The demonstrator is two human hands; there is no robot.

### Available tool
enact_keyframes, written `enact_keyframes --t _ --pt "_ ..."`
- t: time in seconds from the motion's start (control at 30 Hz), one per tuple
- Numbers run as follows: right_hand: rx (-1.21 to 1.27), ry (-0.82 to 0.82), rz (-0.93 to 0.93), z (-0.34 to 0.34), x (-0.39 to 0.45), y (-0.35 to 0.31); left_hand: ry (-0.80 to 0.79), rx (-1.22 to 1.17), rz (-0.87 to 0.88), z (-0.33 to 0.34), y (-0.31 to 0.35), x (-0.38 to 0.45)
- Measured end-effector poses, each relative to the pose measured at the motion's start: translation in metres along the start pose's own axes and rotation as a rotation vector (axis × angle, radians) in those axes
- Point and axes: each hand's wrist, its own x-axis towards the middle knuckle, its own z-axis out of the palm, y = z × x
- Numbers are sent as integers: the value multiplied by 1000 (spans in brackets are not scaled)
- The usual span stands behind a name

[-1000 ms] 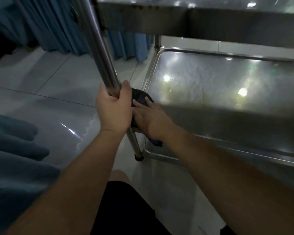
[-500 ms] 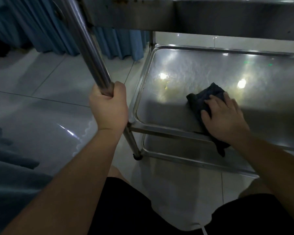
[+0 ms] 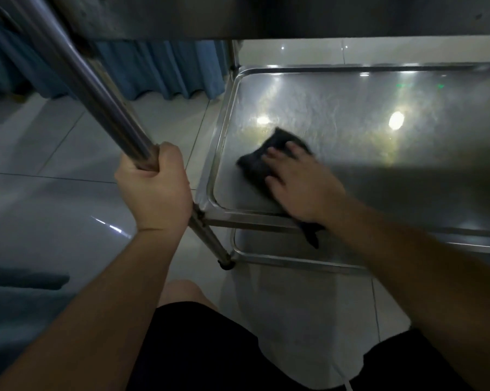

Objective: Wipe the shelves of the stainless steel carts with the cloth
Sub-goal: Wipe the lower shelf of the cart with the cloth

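The stainless steel cart's middle shelf (image 3: 379, 94) fills the upper right, shiny with light reflections. A dark cloth (image 3: 262, 158) lies on its near left part. My right hand (image 3: 300, 182) presses flat on the cloth, fingers spread; a cloth tail hangs over the shelf's front rim. My left hand (image 3: 156, 193) is wrapped around the cart's slanted front-left leg (image 3: 97, 91). The lower shelf (image 3: 266, 249) shows beneath, and the upper shelf's underside (image 3: 266, 15) runs along the top.
Glossy floor tiles (image 3: 54, 193) spread to the left and below. Blue curtains (image 3: 159, 71) hang behind the cart. A grey-blue fabric edge (image 3: 17, 300) sits at lower left. My knee (image 3: 181, 292) and black shorts are at the bottom.
My right hand slid the cloth from the shelf's left corner toward the middle, then back to the left. My left hand stays gripped on the leg.
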Motion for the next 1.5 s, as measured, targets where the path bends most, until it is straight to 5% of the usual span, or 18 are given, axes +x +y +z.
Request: enact_keyframes --t 0.13,0.23,0.5,0.63,0.7,0.8,0.97,1.3,1.5 --pt "-37 120 392 -15 3 103 17 -23 23 2 -6 1" --pt "14 57 558 -20 42 114 30 -54 29 5 -7 3" --pt "56 -24 -81 -3 78 -41 -1 -46 73 1 -9 5" --pt "76 -166 -487 -9 31 -11 -1 -29 93 0 -8 2" --pt "68 -150 -424 -19 34 28 -6 -21 102 0 -9 2" --pt "34 -4 -94 -26 70 70 -4 -29 110 1 -9 3" --pt "59 4 240 -19 142 25 3 -35 123 2 -9 2" --pt "73 -13 -27 11 74 -78 9 -39 56 3 -6 2" --pt "101 -196 -451 -2 -16 -58 42 17 43 2 -1 0"
